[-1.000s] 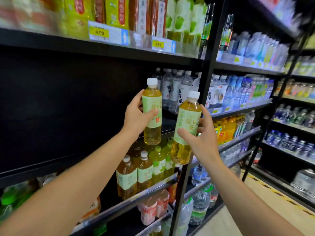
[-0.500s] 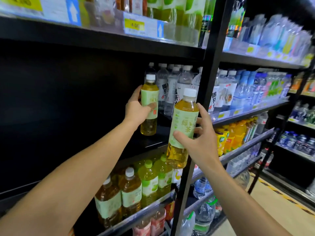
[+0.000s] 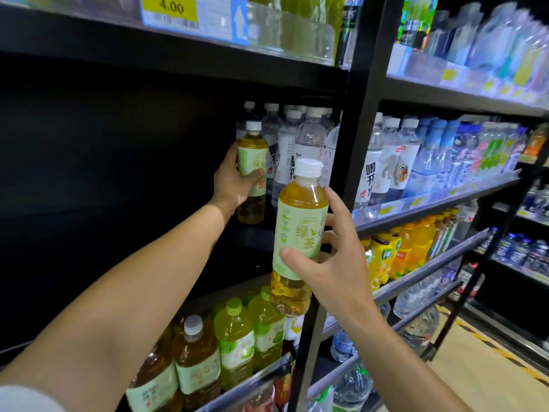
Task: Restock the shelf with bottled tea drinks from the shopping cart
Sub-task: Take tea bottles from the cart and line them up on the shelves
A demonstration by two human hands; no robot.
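The dark shelf (image 3: 124,150) fills the left of the frame, water bottles (image 3: 300,144) at its right end. Since a second ago the left hand (image 3: 231,185) has carried its tea bottle (image 3: 252,171) deeper in beside them, grip clamped round it, nearly placed. The right hand (image 3: 329,272) clasps a second tea bottle (image 3: 297,236) mid-frame, waiting outside the upright post (image 3: 356,162)

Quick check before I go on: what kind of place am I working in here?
Most likely a shop's drinks aisle: black tiered shelving, a yellow price tag reading 4.00 on the shelf edge, and rows of bottled water and yellow drinks facing out.
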